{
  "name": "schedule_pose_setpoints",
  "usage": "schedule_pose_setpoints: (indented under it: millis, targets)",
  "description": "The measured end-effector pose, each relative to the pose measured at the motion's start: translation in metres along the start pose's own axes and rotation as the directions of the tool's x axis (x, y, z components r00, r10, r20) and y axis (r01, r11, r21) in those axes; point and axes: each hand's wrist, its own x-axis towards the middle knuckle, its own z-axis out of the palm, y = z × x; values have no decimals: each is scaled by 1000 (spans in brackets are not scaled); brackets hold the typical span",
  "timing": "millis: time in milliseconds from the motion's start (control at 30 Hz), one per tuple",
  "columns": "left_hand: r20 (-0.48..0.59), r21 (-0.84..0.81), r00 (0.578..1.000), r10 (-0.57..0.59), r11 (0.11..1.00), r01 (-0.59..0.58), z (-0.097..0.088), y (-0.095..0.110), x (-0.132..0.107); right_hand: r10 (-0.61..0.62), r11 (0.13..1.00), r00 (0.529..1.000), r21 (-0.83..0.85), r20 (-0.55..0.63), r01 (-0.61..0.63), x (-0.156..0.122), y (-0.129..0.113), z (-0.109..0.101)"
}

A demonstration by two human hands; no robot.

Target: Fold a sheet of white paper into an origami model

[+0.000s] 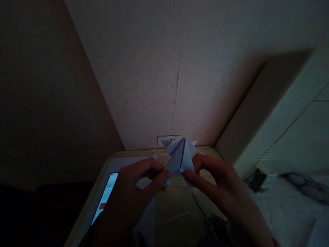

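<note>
A folded white paper figure (179, 156), pointed at its top with small flaps sticking out to both sides, is held up above the table. My left hand (140, 187) pinches its lower left corner between thumb and fingers. On the other side, my right hand (218, 181) pinches the lower right corner the same way. A dark crease or gap runs down the middle of the folded paper. Part of its lower edge is hidden behind my thumbs.
On the wooden table (177, 195), a lit phone (106, 195) lies on white paper (149, 219) at the left. Scissors (205, 212) and a thin paper strip (178, 216) lie nearer. A wall socket (161, 140) is behind; a pale cabinet (272, 113) stands right.
</note>
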Motion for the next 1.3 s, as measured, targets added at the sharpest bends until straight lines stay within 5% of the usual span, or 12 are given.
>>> schedule_pose_setpoints:
  millis: [900, 1300]
  targets:
    - [-141, -276, 989, -53, 961, 12, 3, -4, 0, -89, 996, 996, 16, 22, 89, 0, 9, -1]
    - [-28, -246, 996, -87, 966, 77, 1, 4, 0, -43, 998, 998, -44, 36, 44, 1, 4, -1]
